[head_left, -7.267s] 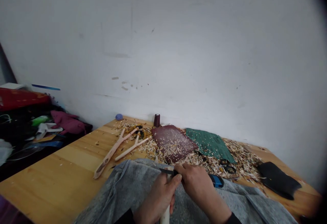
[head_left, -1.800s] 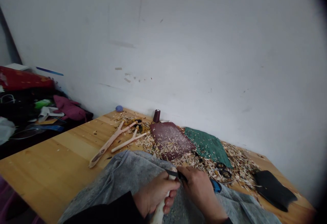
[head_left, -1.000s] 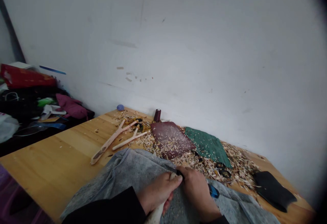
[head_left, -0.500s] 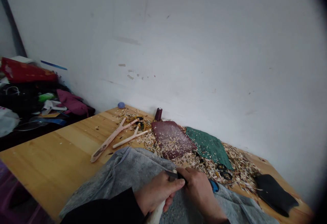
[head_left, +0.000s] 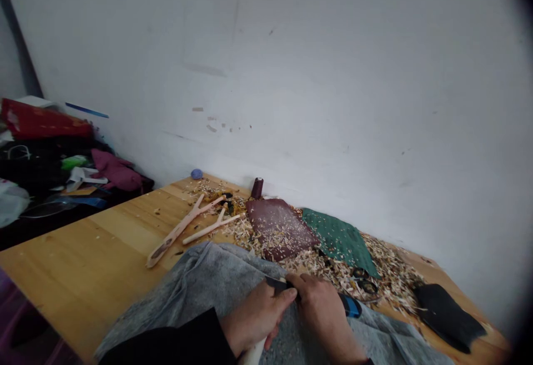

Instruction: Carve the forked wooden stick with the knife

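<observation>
Left hand (head_left: 255, 316) grips a wooden stick (head_left: 252, 358), right hand (head_left: 321, 314) a knife (head_left: 350, 306).

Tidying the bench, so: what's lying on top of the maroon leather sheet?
The maroon leather sheet is strewn with pale wood shavings; anything lying under those shavings cannot be seen.

Hands (head_left: 320, 312) before leather-like sheets (head_left: 278, 229) in shavings (head_left: 391, 276)

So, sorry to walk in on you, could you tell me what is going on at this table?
A person's right hand grips a blue-handled knife, its dark blade against a pale wooden piece held in their left hand, above a grey cloth. Wood shavings and two forked wooden pieces lie on the wooden table.
</observation>
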Demonstrator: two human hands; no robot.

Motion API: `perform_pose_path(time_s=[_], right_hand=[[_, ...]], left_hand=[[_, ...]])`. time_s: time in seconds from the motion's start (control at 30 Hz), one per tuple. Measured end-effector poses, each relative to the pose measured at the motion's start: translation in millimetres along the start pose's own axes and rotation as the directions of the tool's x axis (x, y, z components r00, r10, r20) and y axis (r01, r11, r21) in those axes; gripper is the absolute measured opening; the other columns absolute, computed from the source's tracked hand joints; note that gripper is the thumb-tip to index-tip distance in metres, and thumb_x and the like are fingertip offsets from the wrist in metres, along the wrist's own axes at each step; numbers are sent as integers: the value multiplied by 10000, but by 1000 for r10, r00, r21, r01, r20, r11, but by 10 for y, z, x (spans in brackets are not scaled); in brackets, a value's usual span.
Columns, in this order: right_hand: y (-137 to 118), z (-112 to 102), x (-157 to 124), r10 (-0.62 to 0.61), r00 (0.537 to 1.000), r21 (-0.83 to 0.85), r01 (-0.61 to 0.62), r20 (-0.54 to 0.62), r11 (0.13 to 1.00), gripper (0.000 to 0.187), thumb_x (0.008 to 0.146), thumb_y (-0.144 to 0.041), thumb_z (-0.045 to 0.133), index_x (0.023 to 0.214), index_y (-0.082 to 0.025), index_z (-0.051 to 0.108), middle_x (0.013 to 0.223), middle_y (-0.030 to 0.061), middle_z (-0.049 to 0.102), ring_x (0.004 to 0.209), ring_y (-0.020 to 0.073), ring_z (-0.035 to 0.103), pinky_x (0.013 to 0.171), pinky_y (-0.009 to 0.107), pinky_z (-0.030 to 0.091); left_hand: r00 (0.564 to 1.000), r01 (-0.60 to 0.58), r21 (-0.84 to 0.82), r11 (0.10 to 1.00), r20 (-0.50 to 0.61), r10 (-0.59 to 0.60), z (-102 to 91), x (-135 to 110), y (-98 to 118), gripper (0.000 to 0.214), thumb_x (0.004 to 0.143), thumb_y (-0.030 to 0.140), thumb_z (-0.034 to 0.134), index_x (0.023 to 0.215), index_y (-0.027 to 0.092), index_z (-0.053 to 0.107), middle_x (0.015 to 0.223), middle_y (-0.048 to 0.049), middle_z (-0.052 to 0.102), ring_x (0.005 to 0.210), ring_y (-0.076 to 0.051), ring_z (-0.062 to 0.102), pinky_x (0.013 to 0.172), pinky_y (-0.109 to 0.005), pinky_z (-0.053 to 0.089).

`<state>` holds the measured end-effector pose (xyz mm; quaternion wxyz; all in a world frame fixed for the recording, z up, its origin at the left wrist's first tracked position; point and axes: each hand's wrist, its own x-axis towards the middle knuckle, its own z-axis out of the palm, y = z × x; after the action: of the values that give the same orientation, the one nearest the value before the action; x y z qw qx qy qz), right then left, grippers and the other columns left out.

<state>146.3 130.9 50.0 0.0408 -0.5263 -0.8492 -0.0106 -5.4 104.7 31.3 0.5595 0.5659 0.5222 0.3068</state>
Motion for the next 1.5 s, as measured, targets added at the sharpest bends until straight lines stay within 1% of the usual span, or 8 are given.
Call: perform_pose_path(time_s=[0.13, 0.27, 0.43, 0.73, 1.07, 1.17, 1.3, 1.5], right_hand=[[-5, -34, -7, -6, 1000, 44, 7, -5, 999, 359, 891, -162, 427, 1113, -311, 668, 916, 21, 723, 835, 185, 668, 687, 259, 399], [11, -68, -13, -32, 999, 104, 33, -4, 994, 377, 889, -165, 423, 1131, -310, 674, 933, 10, 734, 842, 166, 678, 693, 241, 405], [16, -73, -5, -17, 998, 101, 11, 53, 995, 340, 890, -183, 421, 1051, -290, 701, 967, 28, 738, 869, 166, 678, 720, 232, 415], [-57, -30, -11, 41, 999, 58, -42, 16, 997, 346, 889, -152, 434, 1083, -296, 682, 941, 40, 735, 854, 196, 686, 708, 257, 431], [-116, -15, -7, 119, 993, -1, -119, 7, 993, 352, 890, -122, 405, 1064, -269, 674, 907, 57, 732, 801, 224, 697, 634, 276, 417], [-50, -7, -7, 65, 998, 80, -65, 2, 995, 331, 877, -132, 433, 1022, -280, 691, 912, 40, 742, 832, 204, 694, 668, 259, 413], [31, -31, -10, -34, 999, 119, 32, 18, 992, 290, 866, -171, 462, 939, -297, 712, 888, 12, 745, 823, 190, 692, 672, 252, 406], [-18, -63, -24, 9, 999, 52, -11, 46, 999, 297, 876, -172, 452, 975, -293, 704, 908, 24, 740, 829, 181, 685, 677, 256, 409]], left_hand=[[999, 47, 7, 999, 7, -47, 8, 8, 5, 432, 809, 613, 447, 622, 225, 423, 468, 80, 376, 310, -79, 353, 328, -229, 271], [999, 28, -18, 999, 23, -27, 1, 5, 30, 389, 808, 584, 466, 663, 224, 438, 488, 82, 384, 318, -76, 355, 328, -228, 279], [1000, 11, 16, 1000, 26, -11, 4, -5, 35, 374, 834, 550, 438, 658, 220, 422, 480, 77, 381, 306, -71, 354, 320, -224, 265], [1000, 2, 44, 999, 6, -2, -4, 4, -4, 361, 850, 549, 418, 747, 210, 489, 485, 86, 383, 302, -82, 355, 303, -220, 292], [996, 77, 120, 990, -46, -72, 12, 4, -5, 536, 843, 674, 326, 526, 245, 370, 373, 53, 358, 297, -111, 373, 326, -250, 299], [997, 71, 102, 992, -38, -67, 25, 15, -17, 525, 828, 679, 364, 544, 239, 394, 378, 66, 350, 299, -103, 367, 333, -245, 294], [1000, -21, 119, 993, 15, 19, 17, 21, -27, 440, 846, 606, 403, 680, 214, 510, 370, 82, 365, 304, -99, 376, 361, -233, 303], [999, -31, 119, 992, 14, 29, -4, 8, -38, 390, 868, 550, 391, 803, 198, 545, 430, 86, 384, 323, -106, 396, 337, -231, 309]])
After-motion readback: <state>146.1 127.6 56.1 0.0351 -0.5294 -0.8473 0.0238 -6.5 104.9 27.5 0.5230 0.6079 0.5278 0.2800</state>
